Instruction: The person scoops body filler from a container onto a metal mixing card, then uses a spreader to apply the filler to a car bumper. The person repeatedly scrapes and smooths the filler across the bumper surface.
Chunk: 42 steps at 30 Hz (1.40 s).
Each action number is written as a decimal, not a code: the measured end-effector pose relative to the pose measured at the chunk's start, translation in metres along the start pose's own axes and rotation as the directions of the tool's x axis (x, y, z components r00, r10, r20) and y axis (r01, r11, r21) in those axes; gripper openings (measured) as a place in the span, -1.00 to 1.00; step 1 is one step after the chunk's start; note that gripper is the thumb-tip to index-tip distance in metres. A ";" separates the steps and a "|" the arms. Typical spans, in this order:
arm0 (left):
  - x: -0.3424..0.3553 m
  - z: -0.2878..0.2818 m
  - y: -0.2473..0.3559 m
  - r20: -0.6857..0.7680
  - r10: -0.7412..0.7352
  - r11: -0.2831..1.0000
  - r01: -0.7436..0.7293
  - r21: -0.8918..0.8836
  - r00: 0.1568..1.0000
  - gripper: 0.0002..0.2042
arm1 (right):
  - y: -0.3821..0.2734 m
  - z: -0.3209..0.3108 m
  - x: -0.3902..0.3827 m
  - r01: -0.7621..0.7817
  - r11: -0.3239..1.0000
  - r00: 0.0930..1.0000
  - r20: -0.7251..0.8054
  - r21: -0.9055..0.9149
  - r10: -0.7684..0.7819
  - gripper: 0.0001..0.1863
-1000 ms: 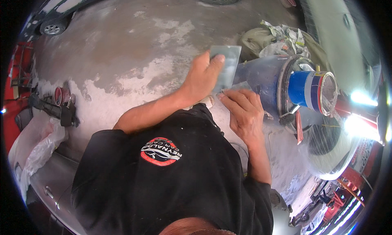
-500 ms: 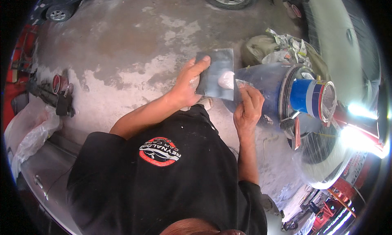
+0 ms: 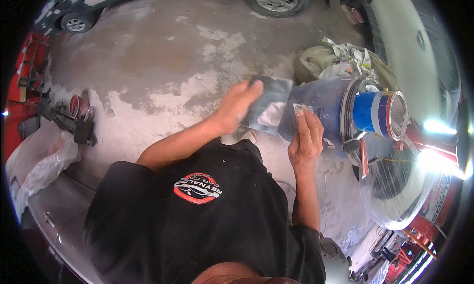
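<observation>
My left hand [image 3: 236,107] grips a flat grey rectangular plate [image 3: 275,89] by its left edge, thumb on top. Near the plate's lower right part lies a smear of pale pinkish-white paste [image 3: 271,114]. Just right of the plate, my right hand [image 3: 306,140] pinches a small, thin, flat spreader [image 3: 299,107] between thumb and fingers. The spreader stands apart from the plate, and much of it is hidden by the fingers. Motion blurs my left hand and the plate a little.
A blue drum [image 3: 323,97] stands to the right, with a blue paint can [image 3: 364,111] on it. Behind it sits a bag of crumpled paper [image 3: 353,57]. Plastic-covered car bodywork [image 3: 400,37] is at far right, a grey car door [image 3: 64,205] at lower left, and a wheel [image 3: 276,0] ahead.
The plate has tilted and shifted slightly right and down with my left hand. The paste is spread wider and flatter. My right hand has moved a little right and down, away from the plate.
</observation>
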State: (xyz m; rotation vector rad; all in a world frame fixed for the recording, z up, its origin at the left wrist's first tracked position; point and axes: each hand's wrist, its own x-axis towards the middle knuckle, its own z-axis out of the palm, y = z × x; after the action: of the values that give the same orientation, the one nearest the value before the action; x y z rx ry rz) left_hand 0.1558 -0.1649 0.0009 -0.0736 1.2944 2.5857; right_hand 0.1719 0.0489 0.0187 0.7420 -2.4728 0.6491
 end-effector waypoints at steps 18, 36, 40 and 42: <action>0.000 0.086 -0.088 -0.229 -0.231 0.855 0.086 -0.511 0.946 -0.76 | 0.030 -0.068 -0.039 0.139 0.923 0.982 0.071 0.359 -0.175 -0.52; 0.015 0.145 -0.126 -0.223 -0.248 0.894 0.134 -0.428 0.943 -0.63 | 0.105 -0.061 -0.071 -0.251 -0.223 0.644 0.335 0.942 0.688 -0.65; -0.001 0.112 -0.119 -0.235 -0.132 0.921 0.032 -0.389 0.963 -0.64 | 0.155 -0.134 -0.112 -0.412 0.809 0.810 -0.239 0.418 0.536 -0.72; -0.001 0.102 -0.119 -0.304 -0.097 0.936 -0.018 -0.352 0.948 -0.65 | 0.185 -0.170 -0.134 -0.531 0.844 0.790 -0.313 0.078 0.526 -0.76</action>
State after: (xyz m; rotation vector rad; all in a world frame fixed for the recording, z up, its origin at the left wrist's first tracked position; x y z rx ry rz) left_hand 0.1919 -0.0155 -0.0304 -0.5972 0.8834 2.8206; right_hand 0.2107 0.3309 0.0204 -0.0960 -2.3589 0.8681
